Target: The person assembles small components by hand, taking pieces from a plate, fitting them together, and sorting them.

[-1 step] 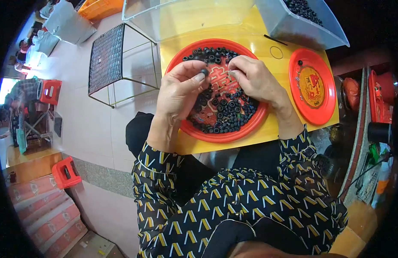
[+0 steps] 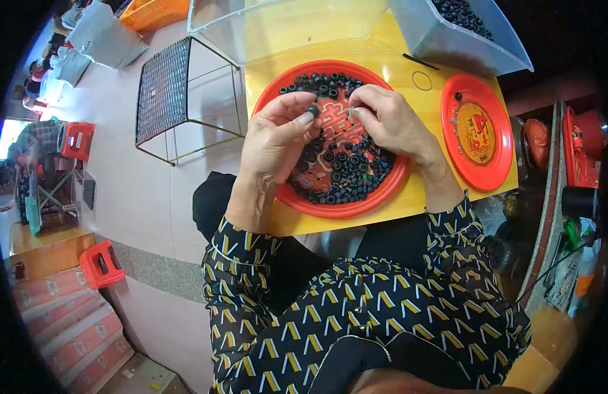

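A light, steady pinch suits the small rounded black part (image 2: 313, 111) that the left hand (image 2: 272, 136) grips between nearly closed fingers over the round red tray's (image 2: 343, 210) far left, while the right hand's (image 2: 394, 125) fingers bunch together, their hold unclear.

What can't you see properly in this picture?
All in the head view:
- The back of the dark piece in the left hand: hidden by that hand.
- Whatever the right hand may be pinching: too small to make out.
- Parts of the red tray's pattern: covered by loose black pieces and the hands.
- The far end of the clear bin: cut off by the top edge.
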Motion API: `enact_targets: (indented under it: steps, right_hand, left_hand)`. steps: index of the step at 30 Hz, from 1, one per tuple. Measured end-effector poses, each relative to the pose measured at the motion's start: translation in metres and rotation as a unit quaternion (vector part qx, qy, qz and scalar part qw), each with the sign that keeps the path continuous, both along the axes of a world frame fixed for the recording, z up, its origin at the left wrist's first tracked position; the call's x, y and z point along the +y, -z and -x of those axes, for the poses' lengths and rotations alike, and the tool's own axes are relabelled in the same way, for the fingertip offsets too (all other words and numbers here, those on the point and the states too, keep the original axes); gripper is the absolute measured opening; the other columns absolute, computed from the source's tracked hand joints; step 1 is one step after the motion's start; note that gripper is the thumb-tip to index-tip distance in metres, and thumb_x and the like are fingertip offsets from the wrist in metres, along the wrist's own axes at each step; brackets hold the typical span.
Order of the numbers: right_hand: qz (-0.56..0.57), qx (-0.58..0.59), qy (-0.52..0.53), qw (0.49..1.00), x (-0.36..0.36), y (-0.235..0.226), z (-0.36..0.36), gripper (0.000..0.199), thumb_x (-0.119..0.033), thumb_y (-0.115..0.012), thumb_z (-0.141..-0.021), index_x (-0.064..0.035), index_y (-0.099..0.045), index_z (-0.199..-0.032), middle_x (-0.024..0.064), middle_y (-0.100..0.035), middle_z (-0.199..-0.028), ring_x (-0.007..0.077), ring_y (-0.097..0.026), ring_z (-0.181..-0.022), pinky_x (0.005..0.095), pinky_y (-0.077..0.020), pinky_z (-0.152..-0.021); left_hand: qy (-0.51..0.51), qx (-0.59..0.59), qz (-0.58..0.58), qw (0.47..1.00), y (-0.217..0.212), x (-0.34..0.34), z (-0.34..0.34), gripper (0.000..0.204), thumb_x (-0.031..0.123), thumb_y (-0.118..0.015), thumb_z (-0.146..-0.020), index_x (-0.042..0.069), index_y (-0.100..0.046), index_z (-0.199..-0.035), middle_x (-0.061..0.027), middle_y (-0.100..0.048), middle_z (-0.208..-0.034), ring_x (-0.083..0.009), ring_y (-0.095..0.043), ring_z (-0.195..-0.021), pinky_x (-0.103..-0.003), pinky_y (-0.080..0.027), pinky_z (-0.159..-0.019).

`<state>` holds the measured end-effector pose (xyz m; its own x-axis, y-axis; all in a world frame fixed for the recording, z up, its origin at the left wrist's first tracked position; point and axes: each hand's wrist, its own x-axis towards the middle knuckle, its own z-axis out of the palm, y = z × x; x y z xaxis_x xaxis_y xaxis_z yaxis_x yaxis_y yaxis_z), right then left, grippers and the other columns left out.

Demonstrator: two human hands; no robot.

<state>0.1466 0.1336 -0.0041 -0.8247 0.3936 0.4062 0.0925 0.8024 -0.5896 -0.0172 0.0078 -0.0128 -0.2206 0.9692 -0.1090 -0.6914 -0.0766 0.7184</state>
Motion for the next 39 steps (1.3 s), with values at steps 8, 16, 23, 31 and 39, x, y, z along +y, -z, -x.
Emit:
enact_targets:
  steps: [8, 16, 23, 31, 39]
  right_hand:
    - [0.333, 0.057, 0.087, 0.937, -0.009, -0.018, -0.008, 0.009, -0.003, -0.053, -0.08, 0.0, -0.059, -0.087, -0.0023, -0.058, -0.074, 0.0035, -0.051, -0.065, 0.018, -0.0423, -0.058]
    - [0.403, 0.099, 0.023, 0.909, -0.002, -0.032, 0.007, 0.015, -0.006, -0.058, -0.08, 0.0009, -0.061, -0.092, 0.0025, -0.061, -0.075, 0.0062, -0.056, -0.064, 0.0185, -0.0458, -0.057]
    - [0.475, 0.146, 0.007, 0.868, -0.011, -0.024, 0.008, 0.01, -0.004, -0.058, -0.079, 0.0008, -0.058, -0.088, 0.0021, -0.059, -0.075, 0.0062, -0.055, -0.063, 0.0186, -0.0458, -0.058]
    - [0.443, 0.131, -0.01, 0.887, -0.022, -0.027, 0.005, 0.008, -0.005, -0.057, -0.081, -0.0008, -0.057, -0.087, -0.0006, -0.057, -0.074, 0.0044, -0.053, -0.065, 0.0182, -0.0452, -0.058]
    - [0.449, 0.096, -0.026, 0.888, -0.028, -0.025, 0.005, 0.007, -0.004, -0.057, -0.081, -0.0004, -0.057, -0.087, -0.0012, -0.054, -0.074, 0.0048, -0.051, -0.065, 0.0172, -0.0429, -0.058]
  left_hand:
    - [0.035, -0.063, -0.027, 0.997, -0.011, 0.002, 0.0, 0.021, 0.001, -0.058, -0.078, 0.0, -0.056, -0.099, -0.0103, -0.06, -0.09, -0.0196, -0.06, -0.082, -0.029, -0.049, -0.073]
    - [0.037, -0.079, -0.056, 0.995, -0.005, 0.004, 0.002, 0.021, -0.001, -0.056, -0.079, -0.003, -0.054, -0.1, -0.0138, -0.059, -0.091, -0.0228, -0.06, -0.085, -0.031, -0.052, -0.072]
    - [0.017, -0.089, -0.019, 0.996, -0.005, 0.004, -0.001, 0.02, 0.0, -0.054, -0.08, -0.001, -0.054, -0.101, -0.0115, -0.059, -0.088, -0.0192, -0.059, -0.079, -0.03, -0.05, -0.069]
    - [0.041, -0.065, -0.023, 0.997, -0.001, 0.007, -0.003, 0.02, 0.001, -0.057, -0.078, 0.001, -0.055, -0.099, -0.0084, -0.059, -0.086, -0.016, -0.057, -0.073, -0.028, -0.048, -0.069]
    - [0.017, 0.007, -0.015, 1.0, -0.002, 0.007, -0.013, 0.019, -0.003, -0.059, -0.076, 0.001, -0.056, -0.094, -0.0085, -0.061, -0.083, -0.0164, -0.059, -0.07, -0.028, -0.05, -0.064]
